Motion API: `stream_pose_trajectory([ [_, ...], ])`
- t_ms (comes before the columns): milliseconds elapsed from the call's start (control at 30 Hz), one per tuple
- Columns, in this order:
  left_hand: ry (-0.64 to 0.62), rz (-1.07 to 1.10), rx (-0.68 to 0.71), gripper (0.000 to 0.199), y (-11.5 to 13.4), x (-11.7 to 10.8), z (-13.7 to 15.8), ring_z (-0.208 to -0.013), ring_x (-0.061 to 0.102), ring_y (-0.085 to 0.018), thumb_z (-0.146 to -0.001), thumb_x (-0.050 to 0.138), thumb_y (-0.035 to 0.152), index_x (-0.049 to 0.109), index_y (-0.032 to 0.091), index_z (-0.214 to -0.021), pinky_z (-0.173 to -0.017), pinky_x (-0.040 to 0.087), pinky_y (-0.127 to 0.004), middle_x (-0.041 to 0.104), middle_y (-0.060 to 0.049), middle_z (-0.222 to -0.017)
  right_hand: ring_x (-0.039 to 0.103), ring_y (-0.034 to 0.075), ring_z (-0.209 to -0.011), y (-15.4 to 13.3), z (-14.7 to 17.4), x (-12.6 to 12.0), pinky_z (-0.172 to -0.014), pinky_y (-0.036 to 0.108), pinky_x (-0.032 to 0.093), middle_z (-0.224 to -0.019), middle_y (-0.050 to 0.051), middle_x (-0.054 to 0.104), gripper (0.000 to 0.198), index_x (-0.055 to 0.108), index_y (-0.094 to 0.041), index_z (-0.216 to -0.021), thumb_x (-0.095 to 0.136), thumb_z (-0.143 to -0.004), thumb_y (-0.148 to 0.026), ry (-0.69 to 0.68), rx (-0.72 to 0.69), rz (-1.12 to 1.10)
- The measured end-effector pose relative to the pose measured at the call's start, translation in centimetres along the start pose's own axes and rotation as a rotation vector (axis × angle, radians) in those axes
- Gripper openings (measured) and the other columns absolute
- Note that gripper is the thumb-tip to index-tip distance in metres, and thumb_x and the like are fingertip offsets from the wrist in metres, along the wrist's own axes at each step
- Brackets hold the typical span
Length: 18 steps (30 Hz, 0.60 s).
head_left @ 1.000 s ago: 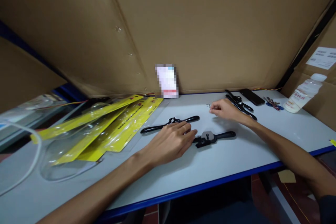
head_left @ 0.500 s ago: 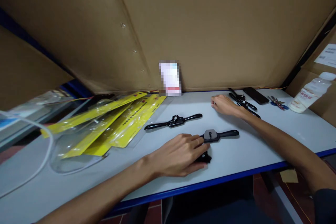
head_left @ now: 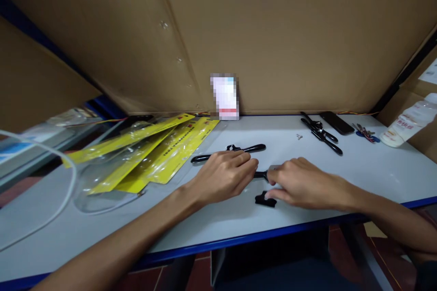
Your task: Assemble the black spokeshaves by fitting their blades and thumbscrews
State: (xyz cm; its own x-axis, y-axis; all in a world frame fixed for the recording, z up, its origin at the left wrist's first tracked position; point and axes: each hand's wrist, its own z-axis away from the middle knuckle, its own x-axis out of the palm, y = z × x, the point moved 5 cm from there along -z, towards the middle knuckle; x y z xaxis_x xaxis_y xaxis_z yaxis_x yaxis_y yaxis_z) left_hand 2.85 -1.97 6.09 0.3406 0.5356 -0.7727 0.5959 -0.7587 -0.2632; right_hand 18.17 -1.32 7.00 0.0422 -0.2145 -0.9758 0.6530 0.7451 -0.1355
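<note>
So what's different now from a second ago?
The right hand has moved from beside the screws toward the person, to the front tool. The left hand took hold of the black piece that was against that tool and let it go; the piece now lies apart, nearer the person. The yellow packs, bottle and keys stayed put.

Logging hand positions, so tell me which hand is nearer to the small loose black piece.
Right. The right hand is at the right end of the black piece; contact is unclear. The left hand is apart from it, leftward and farther back.
</note>
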Motion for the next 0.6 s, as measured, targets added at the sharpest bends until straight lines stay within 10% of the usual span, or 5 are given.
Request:
stream_pose_trajectory([
  [200,-0.003,-0.012,-0.011,0.032,0.0,-0.3,0.0,-0.058,0.054,-0.014,-0.103,0.041,0.017,0.065,0.017,-0.081,-0.053,0.043,-0.029,0.06,0.001,-0.066,0.062,0.022,-0.073,-1.0,-0.3,3.4,-0.062,0.034,0.036,-0.087,0.01,0.071,0.024,0.069,-0.018,-0.095,0.06,-0.097,-0.039,-0.008,-0.074,-0.045],
  [600,-0.001,0.006,-0.004,0.032,0.1,-0.3,-0.1,-0.057,0.052,-0.014,-0.103,0.042,0.016,0.065,0.016,-0.081,-0.054,0.041,-0.029,0.059,0.0,-0.066,0.058,0.017,-0.076,4.4,-2.0,-0.2,-0.066,0.031,0.032,-0.094,0.006,0.073,0.015,0.068,-0.019,-0.088,0.058,-0.098,-0.023,0.109,0.022,-0.094],
])
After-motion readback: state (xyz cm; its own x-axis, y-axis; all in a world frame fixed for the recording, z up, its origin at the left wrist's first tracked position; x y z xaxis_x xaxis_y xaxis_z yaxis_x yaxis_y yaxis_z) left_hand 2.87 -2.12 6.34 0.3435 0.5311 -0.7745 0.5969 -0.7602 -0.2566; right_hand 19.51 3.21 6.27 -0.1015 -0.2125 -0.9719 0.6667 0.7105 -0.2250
